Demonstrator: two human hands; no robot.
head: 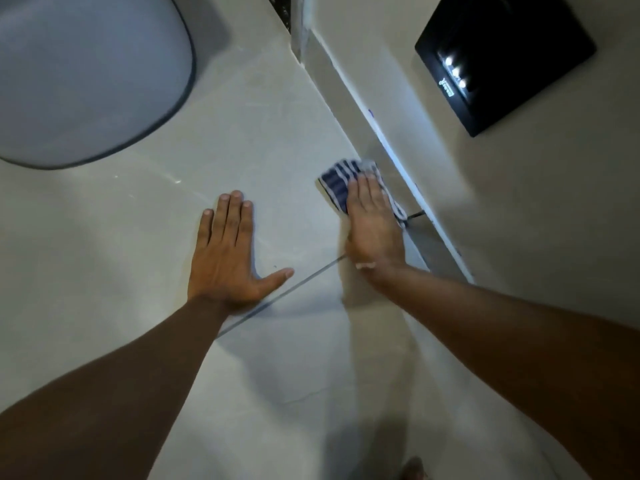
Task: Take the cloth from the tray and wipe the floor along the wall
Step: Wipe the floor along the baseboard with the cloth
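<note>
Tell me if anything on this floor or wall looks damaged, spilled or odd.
Nothing is spilled. Two small things: a thin hairline crack in the floor tile nearer the camera, and bluish marks on the skirting along the wall. The right hand presses the cloth flat; the left hand rests palm-down.

Both bare arms reach forward and down, the left hand flat with palm down, fingers together and thumb splayed to the right, the right hand also flat, palm down, fingers straight and close together, wrist bent back.
</note>
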